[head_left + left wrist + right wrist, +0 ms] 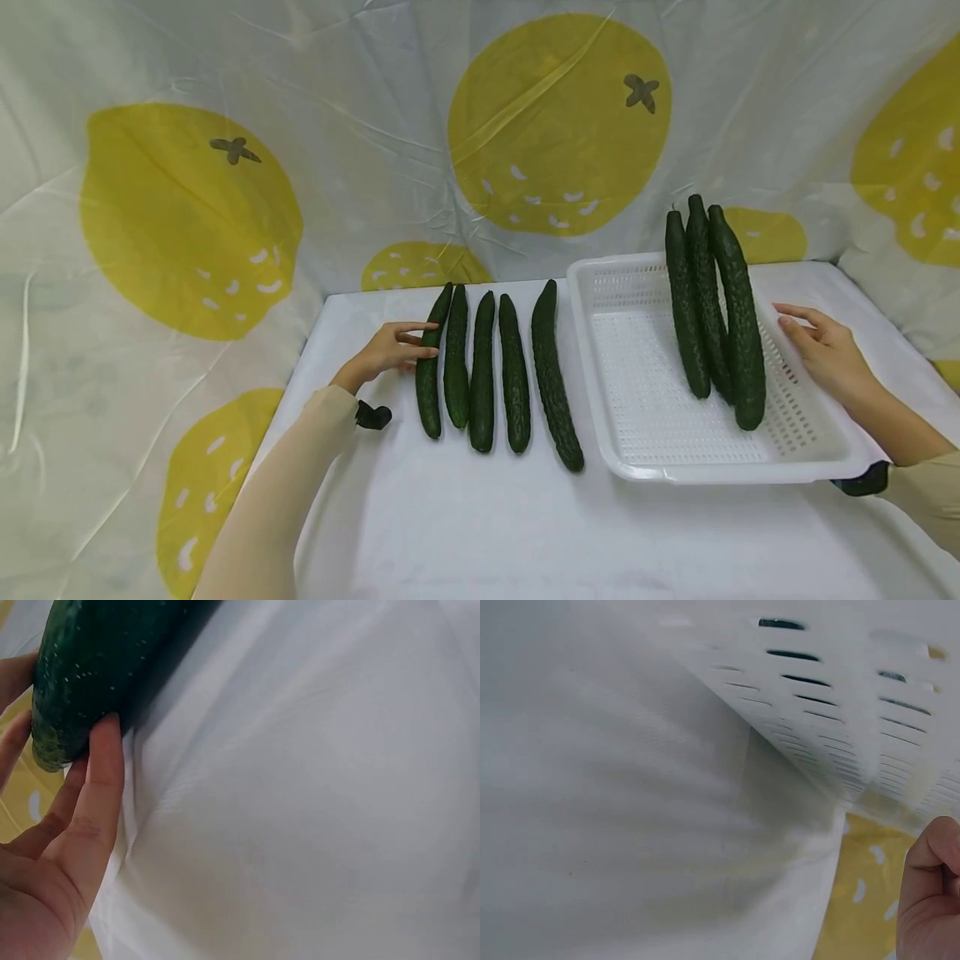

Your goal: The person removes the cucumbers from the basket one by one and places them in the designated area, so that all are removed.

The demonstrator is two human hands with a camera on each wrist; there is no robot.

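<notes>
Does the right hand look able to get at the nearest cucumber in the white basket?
Probably yes: the right hand is at the right side of the white basket, and only that side's wall seems to stand between the hand and the cucumber. The open top leaves room to reach over.

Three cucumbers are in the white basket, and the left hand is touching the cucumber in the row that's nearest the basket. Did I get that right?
Not quite: the left hand touches the cucumber farthest from the white basket, as the head view shows. Three cucumbers are indeed in it.
</notes>
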